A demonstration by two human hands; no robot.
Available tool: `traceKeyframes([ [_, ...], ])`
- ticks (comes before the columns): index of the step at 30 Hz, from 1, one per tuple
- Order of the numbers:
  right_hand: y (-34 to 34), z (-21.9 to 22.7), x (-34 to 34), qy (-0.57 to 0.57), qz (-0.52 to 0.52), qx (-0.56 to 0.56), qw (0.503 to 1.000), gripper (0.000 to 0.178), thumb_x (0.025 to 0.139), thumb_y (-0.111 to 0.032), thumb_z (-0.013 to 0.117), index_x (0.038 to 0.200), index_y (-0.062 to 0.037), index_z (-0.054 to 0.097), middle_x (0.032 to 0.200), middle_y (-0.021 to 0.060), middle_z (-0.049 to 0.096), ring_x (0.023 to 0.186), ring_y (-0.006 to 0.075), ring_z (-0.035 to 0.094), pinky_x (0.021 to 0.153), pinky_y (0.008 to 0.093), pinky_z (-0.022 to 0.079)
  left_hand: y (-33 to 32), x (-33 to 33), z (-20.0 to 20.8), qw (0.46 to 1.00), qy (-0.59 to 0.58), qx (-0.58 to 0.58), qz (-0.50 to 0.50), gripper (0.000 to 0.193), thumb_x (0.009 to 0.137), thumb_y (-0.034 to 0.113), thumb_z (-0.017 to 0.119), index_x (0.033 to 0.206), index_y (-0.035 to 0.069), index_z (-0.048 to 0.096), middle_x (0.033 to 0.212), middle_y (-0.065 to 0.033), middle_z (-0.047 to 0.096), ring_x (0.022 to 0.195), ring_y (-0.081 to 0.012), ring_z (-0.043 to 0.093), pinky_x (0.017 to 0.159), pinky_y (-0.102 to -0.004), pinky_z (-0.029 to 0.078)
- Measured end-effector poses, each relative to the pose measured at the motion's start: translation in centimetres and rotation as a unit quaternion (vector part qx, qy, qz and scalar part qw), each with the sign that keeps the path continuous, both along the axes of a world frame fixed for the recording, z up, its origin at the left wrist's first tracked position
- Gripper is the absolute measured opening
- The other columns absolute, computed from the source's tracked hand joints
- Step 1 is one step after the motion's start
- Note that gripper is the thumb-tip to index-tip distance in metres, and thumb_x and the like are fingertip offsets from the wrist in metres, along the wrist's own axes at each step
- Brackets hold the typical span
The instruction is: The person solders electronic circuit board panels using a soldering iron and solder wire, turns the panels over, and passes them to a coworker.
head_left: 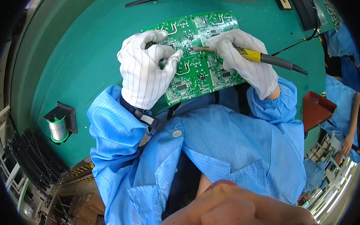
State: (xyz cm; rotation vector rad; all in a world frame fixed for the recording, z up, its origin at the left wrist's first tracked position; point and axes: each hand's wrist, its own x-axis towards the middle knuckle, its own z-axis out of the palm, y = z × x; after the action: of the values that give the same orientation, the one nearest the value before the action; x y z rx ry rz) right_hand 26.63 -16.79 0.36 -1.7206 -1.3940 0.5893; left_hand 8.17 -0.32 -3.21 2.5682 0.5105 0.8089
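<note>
A green circuit board panel (195,76), set with many small parts and white markings, lies tilted before me. My right hand (240,55), in a white striped glove, grips a yellow and black soldering iron (252,55). The iron's tip end points left and meets the board's middle. My left hand (148,65), gloved likewise, rests over the board's left side. Its thumb and forefinger are pinched together close to the iron's tip, and another finger reaches onto the board above them. Anything between those fingertips is too small to make out.
A solder wire spool (58,129) on a black holder stands at the left of the green table (89,68). A red-brown bin (317,110) sits at the right edge. Black strips (37,158) are stacked lower left. Another person's arm (351,124) shows far right.
</note>
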Motion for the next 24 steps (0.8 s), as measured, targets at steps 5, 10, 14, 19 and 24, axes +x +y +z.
traceKeyframes([
  [5, 0.6, 0.8, 0.2, 0.036, 0.006, -0.029, 0.999, 0.012, 0.094, -0.009, 0.061, 0.103, -0.0047, 0.066, 0.098, 0.0064, 0.072, 0.082, 0.0189, 0.069, 0.073, 0.028, 0.055, -0.1, 0.2, -0.1, 1.0, 0.005, 0.02, 0.002, 0.013, 0.072, 0.016, 0.085, 0.077, 0.015, 0.072, 0.109, -0.0029, 0.068, 0.107, -0.0271, 0.061, 0.095, -0.0427, 0.047],
  [10, 0.8, 1.5, 0.3, 0.048, 0.005, -0.074, 0.996, 0.019, 0.094, -0.019, 0.063, 0.099, -0.0023, 0.068, 0.098, 0.0086, 0.074, 0.081, 0.0212, 0.071, 0.074, 0.0306, 0.056, -0.2, 0.2, -0.1, 0.999, 0.021, 0.028, 0.007, 0.014, 0.072, 0.016, 0.085, 0.079, 0.015, 0.073, 0.11, -0.0021, 0.067, 0.108, -0.0278, 0.06, 0.096, -0.0434, 0.046],
  [14, 0.9, 1.4, 0.4, 0.044, -0.005, -0.046, 0.998, 0.018, 0.094, -0.019, 0.062, 0.098, -0.0029, 0.07, 0.096, 0.0098, 0.074, 0.081, 0.0228, 0.071, 0.074, 0.0322, 0.057, -0.2, 0.3, 0.0, 0.999, 0.022, 0.026, 0.005, 0.014, 0.073, 0.016, 0.084, 0.08, 0.015, 0.073, 0.111, -0.0019, 0.067, 0.108, -0.0287, 0.059, 0.097, -0.0441, 0.045],
  [19, 0.8, 1.3, 0.1, 0.042, 0.004, -0.038, 0.998, 0.018, 0.095, -0.019, 0.061, 0.099, -0.0026, 0.069, 0.094, 0.0103, 0.074, 0.082, 0.0226, 0.072, 0.073, 0.0324, 0.057, -0.2, 0.3, 0.2, 1.0, 0.022, 0.018, 0.0, 0.014, 0.073, 0.016, 0.084, 0.08, 0.015, 0.073, 0.111, -0.0025, 0.067, 0.108, -0.0289, 0.06, 0.096, -0.0444, 0.045],
  [24, 0.5, 0.7, -0.1, 0.031, -0.006, -0.01, 0.999, 0.019, 0.096, -0.019, 0.062, 0.1, -0.0018, 0.069, 0.092, 0.0093, 0.074, 0.077, 0.0194, 0.07, 0.071, 0.0302, 0.056, 0.0, 0.3, -0.1, 1.0, 0.005, 0.028, -0.007, 0.019, 0.073, 0.016, 0.084, 0.081, 0.014, 0.067, 0.108, -0.0024, 0.066, 0.105, -0.0283, 0.06, 0.091, -0.0434, 0.044],
])
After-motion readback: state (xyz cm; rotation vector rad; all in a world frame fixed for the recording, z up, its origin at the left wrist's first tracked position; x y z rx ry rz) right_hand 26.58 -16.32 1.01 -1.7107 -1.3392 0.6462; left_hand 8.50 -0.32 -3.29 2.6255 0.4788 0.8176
